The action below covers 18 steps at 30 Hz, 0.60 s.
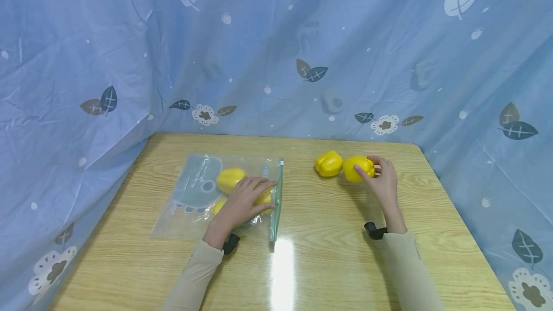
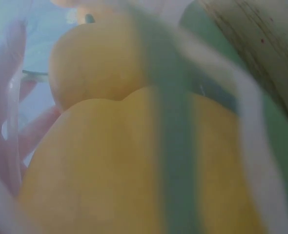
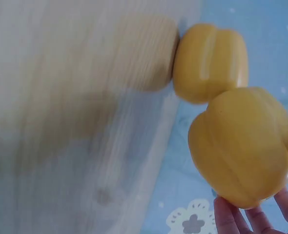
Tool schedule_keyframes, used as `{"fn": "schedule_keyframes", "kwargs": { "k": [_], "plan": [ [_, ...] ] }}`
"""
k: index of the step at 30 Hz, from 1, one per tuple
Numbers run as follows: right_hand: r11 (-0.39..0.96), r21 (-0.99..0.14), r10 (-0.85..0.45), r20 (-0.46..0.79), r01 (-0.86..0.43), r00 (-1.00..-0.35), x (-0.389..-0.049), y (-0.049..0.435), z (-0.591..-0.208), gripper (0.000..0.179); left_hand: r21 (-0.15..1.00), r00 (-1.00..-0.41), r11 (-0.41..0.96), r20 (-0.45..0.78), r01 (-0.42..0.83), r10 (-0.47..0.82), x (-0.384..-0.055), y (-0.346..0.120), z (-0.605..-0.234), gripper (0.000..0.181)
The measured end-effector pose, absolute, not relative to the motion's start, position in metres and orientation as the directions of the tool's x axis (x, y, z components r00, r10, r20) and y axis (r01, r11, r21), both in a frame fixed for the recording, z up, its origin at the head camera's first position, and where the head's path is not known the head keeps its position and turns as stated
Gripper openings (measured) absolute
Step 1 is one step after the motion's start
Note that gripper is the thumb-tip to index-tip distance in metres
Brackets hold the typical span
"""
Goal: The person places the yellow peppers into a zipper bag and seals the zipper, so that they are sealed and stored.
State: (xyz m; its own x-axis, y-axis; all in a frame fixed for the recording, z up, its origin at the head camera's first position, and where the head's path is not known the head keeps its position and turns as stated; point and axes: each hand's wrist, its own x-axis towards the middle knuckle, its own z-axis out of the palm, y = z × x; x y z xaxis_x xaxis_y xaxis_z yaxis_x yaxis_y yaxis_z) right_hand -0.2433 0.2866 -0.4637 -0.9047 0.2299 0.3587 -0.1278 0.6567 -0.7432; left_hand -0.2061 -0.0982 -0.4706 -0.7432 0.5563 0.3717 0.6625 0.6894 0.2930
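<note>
Partly bagged: yellow bell peppers (image 1: 230, 180).
Two are left, one pepper (image 1: 353, 163) gripped by the right hand (image 1: 385, 181); zip bag (image 1: 196, 181) touched by the spread left hand (image 1: 243, 203).

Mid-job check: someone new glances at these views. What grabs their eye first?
Probably the bright yellow pepper held by the right hand, right of the table's middle, with a second yellow pepper just to its left. Next, the clear bag lying left of them, more yellow peppers showing through it around the left hand.
</note>
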Motion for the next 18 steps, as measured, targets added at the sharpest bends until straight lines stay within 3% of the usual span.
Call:
{"fn": "schedule_keyframes", "kwargs": {
  "k": [10,18],
  "plan": [
    [0.546,-0.816,0.246,0.372,-0.189,-0.895,-0.231,0.282,-0.483,0.049,0.288,-0.739,0.686,0.372,0.668,0.562,-0.206,-0.096,-0.472,0.059],
    [0.477,-0.855,0.18,0.32,-0.202,-0.93,-0.211,0.249,-0.467,0.05,0.281,-0.736,0.686,0.369,0.671,0.568,-0.207,-0.098,-0.473,0.06]
  ]
}}
